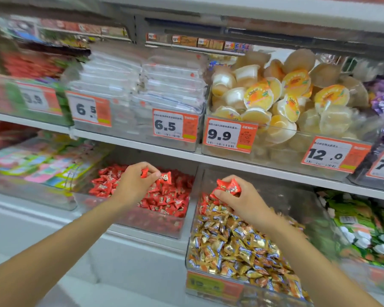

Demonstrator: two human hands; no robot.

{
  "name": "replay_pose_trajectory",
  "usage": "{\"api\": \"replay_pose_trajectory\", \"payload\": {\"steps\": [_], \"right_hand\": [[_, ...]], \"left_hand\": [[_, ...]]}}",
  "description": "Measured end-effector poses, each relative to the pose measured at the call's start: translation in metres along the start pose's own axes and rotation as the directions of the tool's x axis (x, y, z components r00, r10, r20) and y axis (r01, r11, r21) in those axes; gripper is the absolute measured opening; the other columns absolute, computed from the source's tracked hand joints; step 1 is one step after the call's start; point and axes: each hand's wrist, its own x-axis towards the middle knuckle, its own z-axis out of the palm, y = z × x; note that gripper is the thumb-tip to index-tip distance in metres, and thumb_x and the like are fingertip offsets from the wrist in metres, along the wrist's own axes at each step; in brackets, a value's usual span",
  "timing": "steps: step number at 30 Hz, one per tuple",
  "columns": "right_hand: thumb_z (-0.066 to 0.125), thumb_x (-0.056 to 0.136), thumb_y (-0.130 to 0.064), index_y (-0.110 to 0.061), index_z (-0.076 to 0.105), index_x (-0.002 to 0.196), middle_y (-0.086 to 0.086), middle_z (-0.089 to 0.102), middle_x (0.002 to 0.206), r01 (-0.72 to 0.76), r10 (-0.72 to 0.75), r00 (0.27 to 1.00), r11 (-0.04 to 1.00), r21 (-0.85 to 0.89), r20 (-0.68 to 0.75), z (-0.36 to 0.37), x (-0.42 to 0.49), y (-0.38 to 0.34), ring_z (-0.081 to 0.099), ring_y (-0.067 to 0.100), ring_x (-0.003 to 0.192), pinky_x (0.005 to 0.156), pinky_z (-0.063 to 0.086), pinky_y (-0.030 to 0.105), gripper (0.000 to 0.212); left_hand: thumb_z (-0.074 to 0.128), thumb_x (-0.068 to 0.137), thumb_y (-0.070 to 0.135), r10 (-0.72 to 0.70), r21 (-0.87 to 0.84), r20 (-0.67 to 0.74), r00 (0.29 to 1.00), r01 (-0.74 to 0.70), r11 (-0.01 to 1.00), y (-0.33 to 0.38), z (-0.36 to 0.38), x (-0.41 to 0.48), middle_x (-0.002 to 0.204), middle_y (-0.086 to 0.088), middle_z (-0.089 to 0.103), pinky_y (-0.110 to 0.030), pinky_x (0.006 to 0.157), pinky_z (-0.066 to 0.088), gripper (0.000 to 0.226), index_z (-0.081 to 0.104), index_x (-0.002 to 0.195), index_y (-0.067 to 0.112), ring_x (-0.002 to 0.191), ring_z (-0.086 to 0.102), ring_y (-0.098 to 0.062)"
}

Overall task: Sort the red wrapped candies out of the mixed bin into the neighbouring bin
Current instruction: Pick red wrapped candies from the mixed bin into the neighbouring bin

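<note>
two clear bins stand side by side on the lower shelf (142, 258). the mixed bin (192, 220) sits at 5 o'clock of frame centre, heaped with gold-wrapped candies (237, 247). a few stray red ones (204, 206) lie at its far left corner, 11 o'clock within the bin. the neighbouring bin (155, 226) is just at 9 o'clock of the mixed bin, filled with red wrapped candies (175, 196).

left hand (134, 185) hovers over the neighbouring bin, above the middle of the pile. thumb and fingertips pinch one red candy (165, 177) at the hand's 3 o'clock. a second red wrapper (144, 173) shows tucked under the curled fingers.

right hand (244, 203) is over the far end of the mixed bin, fingers curled round a small clutch of red candies (227, 187) that sticks out at its 11 o'clock. the heel of the hand is low over the gold heap; touching or not, cannot tell.

hands are apart, one per bin, forearms coming in from 7 and 5 o'clock.

upper shelf: jelly cups (286, 96) at 1 o'clock with price tag 9.9 (230, 135) at their 7 o'clock, stacked white packets (142, 85) at 11 o'clock. green packs (364, 227) lie at 3 o'clock of the mixed bin. frame edges are blurred.
</note>
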Motion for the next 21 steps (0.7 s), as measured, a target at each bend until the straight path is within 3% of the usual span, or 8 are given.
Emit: {"api": "replay_pose_trajectory", "payload": {"steps": [4, 6, 8, 10, 11, 13, 15, 21], "right_hand": [[0.070, 0.088, -0.029, -0.023, 0.058, 0.096, 0.001, 0.053, 0.063, 0.069, -0.061, 0.994, 0.995, -0.078, 0.095, 0.049, 0.040, -0.025, 0.043, 0.015, 0.053, 0.050, 0.036, 0.024, 0.016], [0.072, 0.086, -0.031, -0.027, 0.058, 0.092, 0.001, 0.059, 0.070, 0.093, -0.078, 0.990, 0.987, -0.128, 0.119, 0.073, 0.068, -0.029, 0.049, 0.014, 0.058, 0.058, 0.044, 0.035, 0.016], [0.075, 0.082, -0.034, -0.028, 0.061, 0.097, -0.003, 0.065, 0.085, 0.124, -0.095, 0.987, 0.966, -0.228, 0.131, 0.095, 0.096, -0.028, 0.058, 0.009, 0.071, 0.077, 0.051, 0.040, 0.021], [0.078, 0.076, -0.047, -0.030, 0.056, 0.128, -0.005, 0.061, 0.125, 0.107, -0.035, 0.976, 0.936, -0.336, 0.213, 0.111, 0.118, -0.023, 0.058, 0.009, 0.113, 0.101, 0.045, 0.030, 0.060], [0.078, 0.071, -0.055, -0.032, 0.041, 0.144, -0.005, 0.047, 0.145, 0.086, 0.026, 0.961, 0.918, -0.387, 0.276, 0.116, 0.127, -0.019, 0.042, 0.013, 0.135, 0.112, 0.034, 0.028, 0.085], [0.076, 0.066, -0.065, -0.038, 0.014, 0.154, -0.003, 0.020, 0.160, 0.063, 0.127, 0.925, 0.879, -0.473, 0.358, 0.123, 0.137, -0.014, 0.012, 0.015, 0.149, 0.120, 0.019, 0.032, 0.111], [0.076, 0.070, -0.060, -0.037, 0.014, 0.154, 0.002, 0.025, 0.159, 0.078, 0.105, 0.938, 0.864, -0.497, 0.329, 0.119, 0.135, -0.012, 0.022, 0.018, 0.147, 0.117, 0.023, 0.029, 0.107], [0.061, 0.092, -0.020, -0.021, 0.060, 0.126, -0.006, 0.064, 0.123, 0.119, -0.137, 0.991, 0.847, -0.518, 0.003, 0.049, 0.069, 0.000, 0.057, 0.010, 0.113, 0.098, 0.041, 0.021, 0.035]], "left_hand": [[0.066, 0.087, 0.015, -0.030, 0.087, -0.164, 0.986, 0.044, 0.995, -0.054, -0.037, 0.037, 0.064, 0.007, 0.061, -0.037, 0.069, 0.049, 0.016, 0.065, 0.072, 0.019, 0.067, 0.061, -0.023], [0.068, 0.086, 0.016, -0.033, 0.085, -0.134, 0.990, 0.045, 0.995, -0.075, -0.043, 0.052, 0.066, 0.010, 0.061, -0.040, 0.073, 0.052, 0.020, 0.063, 0.069, 0.027, 0.069, 0.059, -0.020], [0.073, 0.083, 0.029, -0.034, 0.150, -0.048, 0.998, 0.041, 0.988, -0.091, -0.044, 0.060, 0.092, 0.006, 0.069, -0.043, 0.091, 0.049, 0.005, 0.071, 0.085, 0.033, 0.092, 0.061, -0.019], [0.073, 0.077, 0.052, -0.102, 0.384, 0.025, 0.994, 0.085, 0.919, -0.104, -0.047, 0.064, 0.139, -0.004, 0.051, -0.044, 0.110, 0.034, 0.048, 0.062, 0.122, 0.041, 0.131, 0.042, -0.025], [0.071, 0.074, 0.059, -0.144, 0.440, 0.040, 0.989, 0.112, 0.891, -0.108, -0.051, 0.063, 0.152, -0.007, 0.035, -0.045, 0.114, 0.027, 0.066, 0.050, 0.135, 0.045, 0.141, 0.028, -0.027], [0.070, 0.071, 0.066, -0.173, 0.435, 0.063, 0.983, 0.129, 0.891, -0.113, -0.060, 0.063, 0.158, -0.008, 0.022, -0.046, 0.117, 0.022, 0.086, 0.035, 0.145, 0.041, 0.146, 0.018, -0.028], [0.070, 0.069, 0.065, -0.138, 0.380, 0.044, 0.990, 0.111, 0.918, -0.116, -0.064, 0.059, 0.152, -0.006, 0.036, -0.045, 0.114, 0.029, 0.088, 0.038, 0.144, 0.033, 0.141, 0.030, -0.025], [0.071, 0.085, 0.022, -0.034, 0.117, 0.059, 0.998, 0.027, 0.993, -0.065, -0.026, 0.023, 0.102, 0.005, 0.066, -0.034, 0.091, 0.050, 0.022, 0.065, 0.106, 0.020, 0.092, 0.061, -0.013]]}}
